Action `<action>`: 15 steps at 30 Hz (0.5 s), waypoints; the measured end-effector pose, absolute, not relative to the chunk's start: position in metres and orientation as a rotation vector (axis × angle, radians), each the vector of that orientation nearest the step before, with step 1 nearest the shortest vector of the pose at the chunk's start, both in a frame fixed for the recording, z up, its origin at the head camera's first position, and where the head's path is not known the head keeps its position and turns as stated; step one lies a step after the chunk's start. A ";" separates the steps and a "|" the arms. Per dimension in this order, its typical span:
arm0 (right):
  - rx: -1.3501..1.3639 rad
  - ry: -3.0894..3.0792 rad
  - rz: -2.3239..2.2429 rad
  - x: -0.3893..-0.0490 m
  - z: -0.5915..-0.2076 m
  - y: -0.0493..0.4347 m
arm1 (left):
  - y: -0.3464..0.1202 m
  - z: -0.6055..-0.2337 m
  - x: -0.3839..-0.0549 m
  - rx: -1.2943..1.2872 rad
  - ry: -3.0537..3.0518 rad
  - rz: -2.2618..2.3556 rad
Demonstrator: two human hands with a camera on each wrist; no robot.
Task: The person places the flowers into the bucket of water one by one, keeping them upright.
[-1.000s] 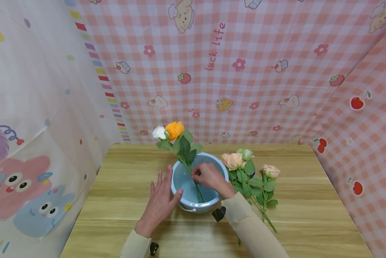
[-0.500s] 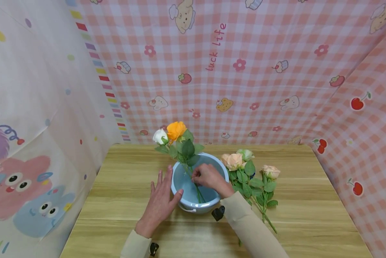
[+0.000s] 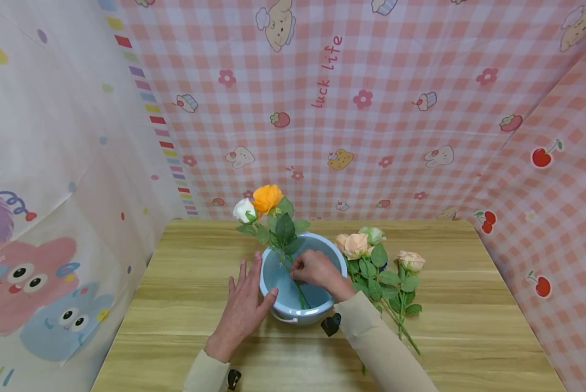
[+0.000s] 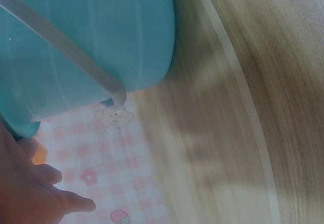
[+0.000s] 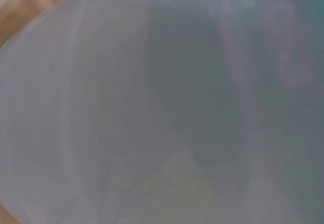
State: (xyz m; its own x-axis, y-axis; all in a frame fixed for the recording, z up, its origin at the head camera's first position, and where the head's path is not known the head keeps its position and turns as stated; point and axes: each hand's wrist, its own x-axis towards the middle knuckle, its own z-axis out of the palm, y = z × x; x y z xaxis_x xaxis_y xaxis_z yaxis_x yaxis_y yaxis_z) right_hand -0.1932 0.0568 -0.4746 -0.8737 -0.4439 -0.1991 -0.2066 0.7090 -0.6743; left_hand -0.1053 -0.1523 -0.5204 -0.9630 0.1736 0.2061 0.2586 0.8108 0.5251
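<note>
Stems, slim and green, slant inside a round, glossy light-blue bucket

They carry a ruffled orange flower and a rounded white flower, both beyond the far-left rim; the lower ends sit inside, by the near wall. The right hand, fingers curled, pinches the stems within the bucket. The left hand, fingers straight and spread, lies at the left rim. Peach flowers and a pale-green flower lie right of it on the wood-grained bench.
</note>
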 end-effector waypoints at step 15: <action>-0.500 2.669 -0.969 -0.184 -0.455 0.070 | -0.151 -0.521 -0.106 -0.355 -2.821 -0.890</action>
